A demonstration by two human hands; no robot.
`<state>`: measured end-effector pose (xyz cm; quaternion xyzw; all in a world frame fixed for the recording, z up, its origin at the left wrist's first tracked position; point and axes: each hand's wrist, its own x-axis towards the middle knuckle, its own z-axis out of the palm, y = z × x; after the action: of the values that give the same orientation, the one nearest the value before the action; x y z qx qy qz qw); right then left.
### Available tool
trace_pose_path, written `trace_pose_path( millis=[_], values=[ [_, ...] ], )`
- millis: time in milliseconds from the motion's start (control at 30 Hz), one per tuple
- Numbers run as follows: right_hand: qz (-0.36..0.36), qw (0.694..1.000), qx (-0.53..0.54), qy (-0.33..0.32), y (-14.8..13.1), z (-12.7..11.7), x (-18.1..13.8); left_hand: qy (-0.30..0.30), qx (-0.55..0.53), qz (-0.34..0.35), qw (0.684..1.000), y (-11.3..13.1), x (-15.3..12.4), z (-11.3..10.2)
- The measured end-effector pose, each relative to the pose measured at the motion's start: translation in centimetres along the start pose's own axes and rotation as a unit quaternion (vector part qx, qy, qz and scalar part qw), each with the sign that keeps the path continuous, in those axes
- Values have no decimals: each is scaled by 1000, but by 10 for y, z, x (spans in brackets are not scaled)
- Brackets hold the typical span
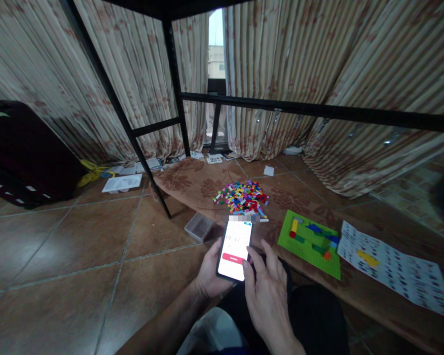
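I see the left hand [209, 272] gripping the phone [234, 249] near the desk [181, 173]. Right hand [268, 286] loosely open at its right edge; touch, I can't tell. Step, I judge: phone use; any tap calls for steady support.

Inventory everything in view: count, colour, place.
Smartphone: 1, dark-cased, foreground
Patterned cloth: 1, brown, centre
Baseplate: 1, green, on cloth
Toy bricks: many, multicoloured, on cloth and baseplate
Printed sheet: 1, white, right of baseplate
Plastic box: 1, clear, beside cloth
Floor tiles: many, brown, below
Suitcase: 1, dark, left
Curtains: several, beige, back
Window: 1, bright, between curtains
Papers: several, whitish, near curtains
Frame: 1, black, across top
Left hand: 1, bare, holding smartphone
Right hand: 1, bare, at smartphone
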<state>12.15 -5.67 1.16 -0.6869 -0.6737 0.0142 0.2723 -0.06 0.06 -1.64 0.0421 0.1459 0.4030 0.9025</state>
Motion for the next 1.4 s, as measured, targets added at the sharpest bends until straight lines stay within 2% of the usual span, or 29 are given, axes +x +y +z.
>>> trace_pose_path(
  millis=[800,1133,1400],
  values=[
    [0,1000,1,5,0,0,-1,9,-15,-2,1000,0,0,1],
    [14,999,32,5,0,1,-2,-20,6,-3,1000,1,-1,-1],
    [17,999,31,-4,-1,2,-2,-9,0,6,1000,1,0,-1]
  ],
)
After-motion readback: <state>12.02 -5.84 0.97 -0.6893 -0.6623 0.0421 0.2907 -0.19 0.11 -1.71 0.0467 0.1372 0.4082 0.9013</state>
